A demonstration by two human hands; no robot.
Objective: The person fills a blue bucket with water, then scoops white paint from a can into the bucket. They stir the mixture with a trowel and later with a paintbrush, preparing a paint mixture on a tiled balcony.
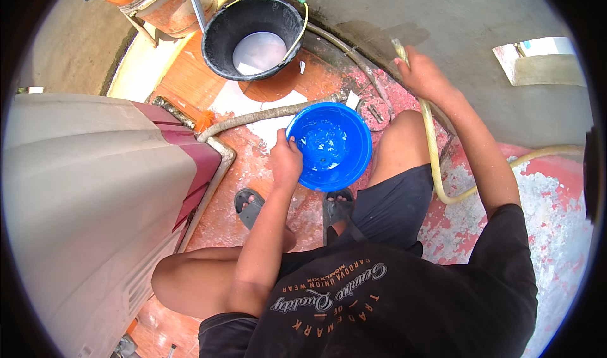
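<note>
A round blue plastic basin (329, 144) with some clear water in it is held in front of me. My left hand (286, 159) grips its left rim, thumb on the inner side. Up at the right, my right hand (423, 72) is wrapped round a pale yellow hose (430, 137) near its end. The hose end points up beside the grey wall, apart from the basin, and the rest loops down past my knee. Beyond the basin stands a black bucket (218, 45) with whitish liquid inside and a wire handle.
A grey ribbed drain hose (265, 113) crosses the tiled floor from a pale washing machine (76, 187) on the left. A round drain cover (374, 113) lies right of the basin. White and orange containers (171, 17) stand at the far left, and a grey wall (468, 36) rises on the right.
</note>
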